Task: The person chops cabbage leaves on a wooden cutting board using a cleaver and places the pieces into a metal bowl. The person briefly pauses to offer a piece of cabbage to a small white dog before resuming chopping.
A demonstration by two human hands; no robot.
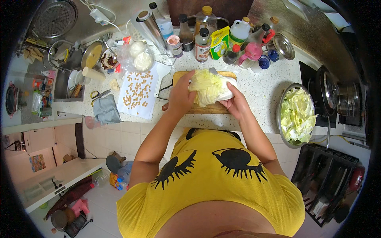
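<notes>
My left hand (181,94) grips the leafy yellow end of a napa cabbage piece (208,87). My right hand (237,101) holds its white stem end. Both hands keep the cabbage over a wooden cutting board (205,110) on the speckled countertop. Behind the cabbage a small grey corner (213,70) of some flat thing shows; the rest is hidden. To the right, a steel basin (279,119) is heaped with loose cabbage leaves (298,116).
Bottles and jars (203,47) line the back. Peanuts (138,89) lie on white paper (123,104) beside a white spatula (162,74). Scissors (99,94) and a grey cloth (105,110) are further left, near the sink (59,92). A lidded pan (327,89) stands on the stove at right.
</notes>
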